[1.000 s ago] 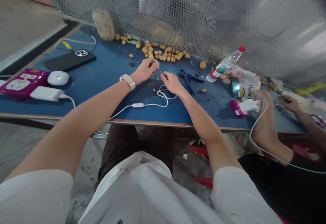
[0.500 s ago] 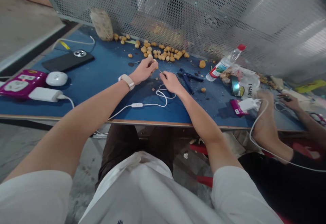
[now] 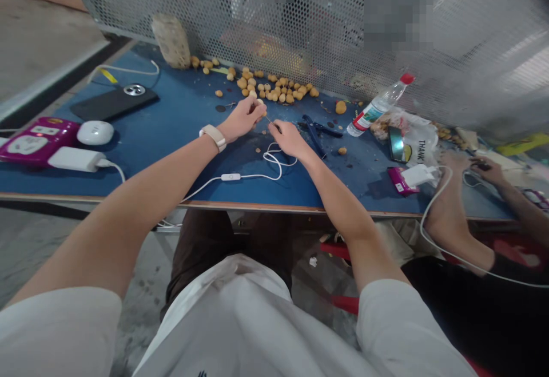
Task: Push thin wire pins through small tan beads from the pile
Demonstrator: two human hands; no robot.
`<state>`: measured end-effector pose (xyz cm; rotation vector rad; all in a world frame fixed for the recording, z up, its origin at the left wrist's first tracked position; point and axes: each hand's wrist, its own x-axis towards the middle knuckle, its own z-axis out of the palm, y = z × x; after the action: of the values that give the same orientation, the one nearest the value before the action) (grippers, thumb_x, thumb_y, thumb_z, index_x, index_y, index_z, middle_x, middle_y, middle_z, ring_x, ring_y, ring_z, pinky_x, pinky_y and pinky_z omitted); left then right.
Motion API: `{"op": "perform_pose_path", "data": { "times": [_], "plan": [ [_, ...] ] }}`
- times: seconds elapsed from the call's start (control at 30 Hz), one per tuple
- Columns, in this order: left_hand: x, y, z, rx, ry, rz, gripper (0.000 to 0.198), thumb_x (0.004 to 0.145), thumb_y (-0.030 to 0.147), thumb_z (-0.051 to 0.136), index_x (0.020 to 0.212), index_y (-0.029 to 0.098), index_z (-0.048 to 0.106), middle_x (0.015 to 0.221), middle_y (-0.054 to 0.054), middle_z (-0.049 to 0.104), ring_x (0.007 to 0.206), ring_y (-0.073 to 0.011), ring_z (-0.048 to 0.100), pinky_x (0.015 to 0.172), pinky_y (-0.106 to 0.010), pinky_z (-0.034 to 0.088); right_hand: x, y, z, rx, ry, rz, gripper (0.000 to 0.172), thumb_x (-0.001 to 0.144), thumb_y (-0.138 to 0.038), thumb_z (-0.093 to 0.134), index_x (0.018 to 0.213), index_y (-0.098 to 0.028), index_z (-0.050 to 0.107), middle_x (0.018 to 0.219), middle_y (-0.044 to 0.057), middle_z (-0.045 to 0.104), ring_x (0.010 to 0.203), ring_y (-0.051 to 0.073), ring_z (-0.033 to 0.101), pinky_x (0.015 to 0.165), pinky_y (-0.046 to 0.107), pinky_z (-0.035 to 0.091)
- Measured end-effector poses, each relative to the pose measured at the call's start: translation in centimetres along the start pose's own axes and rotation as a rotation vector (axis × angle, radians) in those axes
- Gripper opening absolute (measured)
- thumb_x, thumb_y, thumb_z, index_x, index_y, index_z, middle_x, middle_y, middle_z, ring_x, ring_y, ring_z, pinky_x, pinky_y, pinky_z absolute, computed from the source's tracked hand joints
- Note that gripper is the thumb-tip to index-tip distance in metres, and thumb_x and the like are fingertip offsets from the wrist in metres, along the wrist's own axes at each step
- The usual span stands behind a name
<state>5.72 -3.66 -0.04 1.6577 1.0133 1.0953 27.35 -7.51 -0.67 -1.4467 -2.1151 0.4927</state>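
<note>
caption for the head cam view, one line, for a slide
Left hand holds a tan ball near the right hand, by blue pliers

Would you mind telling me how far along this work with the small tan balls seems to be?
It looks early, though that is hard to judge. Done: no finished piece shows on the blue workbench. In hand: the left hand pinches one tan ball beside a thin wire, near the right hand. Left: many small tan balls lie loose along the perforated metal screen.

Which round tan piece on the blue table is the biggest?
The lone piece left of the plastic bottle: clearly bigger than the others, mostly grouped by the mesh screen.
</note>
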Motion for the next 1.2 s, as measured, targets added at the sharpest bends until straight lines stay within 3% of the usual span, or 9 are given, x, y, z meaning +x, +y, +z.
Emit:
{"op": "perform_pose_path", "data": {
  "times": [0.2, 0.57, 0.8, 1.03, 1.2],
  "plan": [
    [-0.1, 0.3, 0.0, -0.049, -0.012, 0.038, 0.030, 0.126, 0.040, 0.086, 0.111, 0.026, 0.064, 0.079, 0.006, 0.047, 0.068, -0.0139, 0.050, 0.067, -0.027, 0.047, 0.0, -0.1, 0.2, 0.001, 0.003, 0.031, 0.052, 0.136, -0.051, 0.061, 0.088, -0.030, 0.054, 0.089, 0.008, 0.076, 0.100, 0.033, 0.078, 0.099, 0.043, 0.057],
    [0.1, 0.1, 0.1, -0.032, -0.023, 0.018, 0.037, 0.130, 0.038, 0.081, 0.104, 0.027, 0.058, 0.076, 0.006, 0.049, 0.064, -0.0124, 0.045, 0.062, -0.025, 0.042, 0.0, 0.6, 0.0, 0.050, -0.026, -0.026, 0.056, 0.135, -0.067, 0.062, 0.092, -0.031, 0.057, 0.087, 0.006, 0.074, 0.097, 0.034, 0.076, 0.100, 0.045, 0.055],
    [-0.1, 0.6, 0.1, -0.025, -0.006, 0.017, 0.041, 0.130, 0.036, 0.081, 0.101, 0.028, 0.053, 0.075, 0.007, 0.048, 0.063, -0.0121, 0.043, 0.061, -0.025, 0.039, 0.1, 0.7, 0.1, 0.019, -0.020, -0.025, 0.052, 0.136, -0.057, 0.058, 0.092, -0.031, 0.056, 0.088, 0.006, 0.073, 0.096, 0.033, 0.073, 0.100, 0.045, 0.055],
    [0.3, 0.0, 0.1, -0.053, 0.012, -0.011, 0.036, 0.130, 0.033, 0.080, 0.102, 0.026, 0.059, 0.079, 0.006, 0.050, 0.066, -0.0123, 0.048, 0.064, -0.025, 0.041, 0.0, 0.2, -0.2, 0.011, -0.038, 0.003, 0.047, 0.136, -0.045, 0.058, 0.091, -0.030, 0.053, 0.091, 0.006, 0.076, 0.100, 0.031, 0.076, 0.100, 0.041, 0.052],
    [0.3, 0.1, 0.2, -0.043, 0.035, -0.039, 0.034, 0.130, 0.033, 0.081, 0.103, 0.026, 0.060, 0.078, 0.008, 0.048, 0.064, -0.0110, 0.045, 0.064, -0.024, 0.040, -0.2, -0.3, -0.4, 0.038, -0.065, -0.010, 0.051, 0.136, -0.052, 0.060, 0.091, -0.030, 0.054, 0.089, 0.007, 0.076, 0.101, 0.032, 0.078, 0.102, 0.041, 0.054]
  ]
}}
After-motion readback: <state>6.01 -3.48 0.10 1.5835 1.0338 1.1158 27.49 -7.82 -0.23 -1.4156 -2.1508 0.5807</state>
